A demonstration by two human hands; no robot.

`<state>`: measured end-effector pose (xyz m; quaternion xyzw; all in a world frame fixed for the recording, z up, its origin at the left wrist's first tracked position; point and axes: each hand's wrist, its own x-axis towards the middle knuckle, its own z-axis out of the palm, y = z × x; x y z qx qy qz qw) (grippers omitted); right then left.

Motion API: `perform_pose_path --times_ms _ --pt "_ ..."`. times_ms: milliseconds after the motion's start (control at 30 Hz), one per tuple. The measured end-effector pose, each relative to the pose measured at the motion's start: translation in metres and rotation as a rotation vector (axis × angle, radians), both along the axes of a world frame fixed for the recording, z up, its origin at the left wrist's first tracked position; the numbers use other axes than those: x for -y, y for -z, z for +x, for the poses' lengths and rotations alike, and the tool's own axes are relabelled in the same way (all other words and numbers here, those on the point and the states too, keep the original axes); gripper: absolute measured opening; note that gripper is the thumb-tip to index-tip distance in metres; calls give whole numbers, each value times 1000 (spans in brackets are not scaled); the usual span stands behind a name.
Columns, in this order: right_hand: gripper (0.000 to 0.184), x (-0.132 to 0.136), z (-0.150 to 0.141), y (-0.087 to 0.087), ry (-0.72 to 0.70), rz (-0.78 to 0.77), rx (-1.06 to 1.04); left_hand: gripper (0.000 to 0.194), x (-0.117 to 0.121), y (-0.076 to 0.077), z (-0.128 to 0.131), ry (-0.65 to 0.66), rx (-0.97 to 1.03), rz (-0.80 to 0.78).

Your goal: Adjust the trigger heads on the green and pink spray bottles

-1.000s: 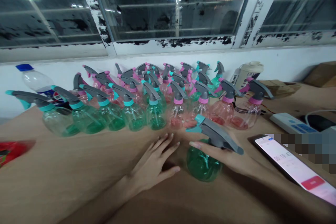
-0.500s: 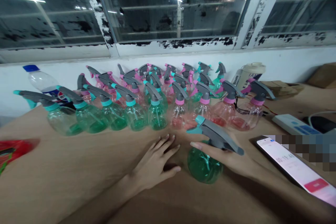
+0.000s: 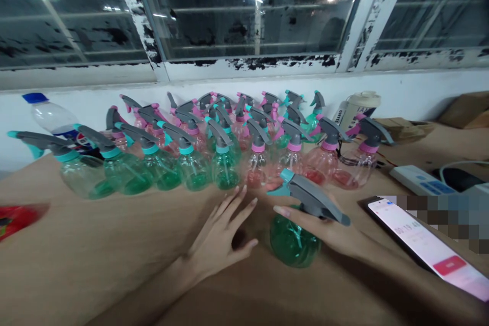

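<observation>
A green spray bottle (image 3: 294,239) with a grey and turquoise trigger head stands upright near the table's front. My right hand (image 3: 324,229) is wrapped around its neck, thumb in front and fingers partly hidden behind the head. To the left, my left hand (image 3: 217,237) is open and empty, fingers spread over the table, apart from the bottle. Just beyond my left fingertips stands a front-row green spray bottle (image 3: 226,175). Beside that one is a pink spray bottle (image 3: 256,170).
Several more green and pink spray bottles crowd in rows toward the wall. At the left are a cola bottle (image 3: 55,117) and a red packet (image 3: 19,219). On the right lie a lit phone (image 3: 424,239) and a white power strip (image 3: 420,181); a cup (image 3: 361,107) stands behind.
My left fingers have risen slightly and spread a little. My right hand keeps hold of the green spray bottle. The whole view has shifted slightly.
</observation>
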<state>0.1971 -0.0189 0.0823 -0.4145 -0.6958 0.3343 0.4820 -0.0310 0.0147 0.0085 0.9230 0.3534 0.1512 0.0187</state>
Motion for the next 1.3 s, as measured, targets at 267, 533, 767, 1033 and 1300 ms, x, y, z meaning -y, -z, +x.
perform_pose_path --times_ms 267,533,767,1033,1300 --pt "25 0 -2 -2 -13 -18 -3 64 -6 4 -2 65 -135 -59" --pt "27 -2 2 3 -27 -41 30 65 -6 5 -2 63 -147 -68" --pt "26 2 -2 -2 -46 -69 -11 62 -8 7 -2 65 -137 -46" --pt "30 4 -2 6 -70 -46 0 75 -1 1 -1 -40 60 11" --pt "29 4 -2 7 -69 -40 11 64 -3 3 0 -16 -6 15"
